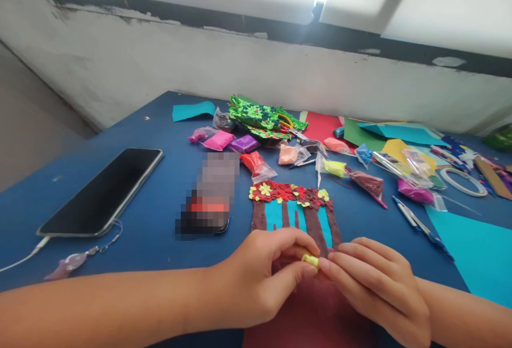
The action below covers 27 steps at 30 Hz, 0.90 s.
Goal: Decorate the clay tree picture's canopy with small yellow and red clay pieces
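A small lump of yellow modelling clay (311, 260) is pinched between the fingertips of both hands. My left hand (268, 278) grips it between thumb and index finger. The fingertips of my right hand (376, 284) press on its right side, with the other fingers held together. Just beyond them lies a clay picture (284, 215) with brown trunks on blue, topped by red, brown and yellow flowers. Below my hands spreads a dark red sheet (304, 316), partly hidden by them.
A charging phone (104, 193) lies left, near a blurred-out object (212, 193). Behind the picture are bagged clays, including a yellow pack (334, 168) and a red pack (253, 163). A green clay-covered piece (254, 113) stands further back. Pens (420, 225) and a blue sheet (476, 252) lie right.
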### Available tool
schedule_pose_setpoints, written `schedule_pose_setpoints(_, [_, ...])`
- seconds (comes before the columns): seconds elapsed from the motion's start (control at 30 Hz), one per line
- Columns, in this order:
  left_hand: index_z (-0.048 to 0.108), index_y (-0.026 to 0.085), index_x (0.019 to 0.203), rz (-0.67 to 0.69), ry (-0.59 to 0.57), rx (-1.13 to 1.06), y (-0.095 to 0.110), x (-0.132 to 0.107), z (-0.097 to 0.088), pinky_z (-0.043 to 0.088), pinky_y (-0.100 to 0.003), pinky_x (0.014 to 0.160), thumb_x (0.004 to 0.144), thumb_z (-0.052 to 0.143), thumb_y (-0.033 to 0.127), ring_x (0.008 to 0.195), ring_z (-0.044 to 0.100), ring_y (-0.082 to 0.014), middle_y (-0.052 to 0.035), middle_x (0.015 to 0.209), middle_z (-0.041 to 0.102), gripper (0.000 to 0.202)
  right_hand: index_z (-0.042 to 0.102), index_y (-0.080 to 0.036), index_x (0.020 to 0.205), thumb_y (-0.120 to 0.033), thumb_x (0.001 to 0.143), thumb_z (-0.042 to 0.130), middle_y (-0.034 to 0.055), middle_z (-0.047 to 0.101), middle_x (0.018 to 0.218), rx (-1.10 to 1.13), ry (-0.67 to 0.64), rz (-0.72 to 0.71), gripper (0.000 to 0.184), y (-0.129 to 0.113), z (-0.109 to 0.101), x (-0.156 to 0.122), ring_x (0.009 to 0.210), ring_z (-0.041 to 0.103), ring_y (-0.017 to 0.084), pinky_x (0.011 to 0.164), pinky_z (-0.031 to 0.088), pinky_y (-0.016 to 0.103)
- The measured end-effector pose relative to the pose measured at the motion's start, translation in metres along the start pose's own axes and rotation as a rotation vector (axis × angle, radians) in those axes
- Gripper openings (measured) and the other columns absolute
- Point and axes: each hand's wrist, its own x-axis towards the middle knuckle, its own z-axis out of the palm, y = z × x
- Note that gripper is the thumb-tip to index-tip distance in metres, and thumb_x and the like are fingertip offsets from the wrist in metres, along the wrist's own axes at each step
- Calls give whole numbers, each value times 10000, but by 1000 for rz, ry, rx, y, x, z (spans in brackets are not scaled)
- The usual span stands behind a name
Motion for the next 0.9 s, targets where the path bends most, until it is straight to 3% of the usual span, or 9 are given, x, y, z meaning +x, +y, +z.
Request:
schedule_pose_setpoints(0.1, [567,145,906,-89,-26,-141,1,3,0,513,-191,636,867,497,129,686,621,-103,-21,782,660,82,583,-60,1128,-77,906,366,89,682,862,16,-67,6,310,5,-4,1,832,642,168,636,524,313])
schedule_pose_setpoints(0.2, [585,141,908,-86,-52,-62,1,3,-1,505,-216,635,867,501,172,687,608,-120,-30,774,645,98,578,-49,1116,-54,884,393,90,678,845,49,-70,3,297,7,-5,1,825,643,164,628,523,301])
schedule_pose_setpoints(0.37, [590,145,905,-54,-68,-49,2,1,-1,434,-174,565,860,520,216,608,511,-87,4,710,583,109,597,-73,1043,-107,922,323,97,689,838,59,-66,-47,301,6,-3,-1,826,646,188,630,523,340])
schedule_pose_setpoints(0.6, [606,139,860,-76,-89,123,-2,2,-1,437,-194,550,887,483,266,591,540,-108,-12,680,619,178,638,-76,927,-88,900,338,90,677,776,-2,76,-90,302,2,5,1,731,628,167,555,482,299])
schedule_pose_setpoints(0.77, [542,148,858,-60,-56,101,-5,1,0,424,-189,523,900,456,255,577,537,-104,7,660,579,143,518,-107,891,-84,885,407,63,619,669,61,83,-12,114,5,4,10,623,586,146,553,468,274])
schedule_pose_setpoints(0.9, [521,154,894,-44,3,0,-4,1,1,433,-184,538,925,415,230,596,543,-98,12,675,555,134,419,-190,805,-180,970,244,-10,511,537,184,8,150,241,9,5,14,446,441,104,450,392,224])
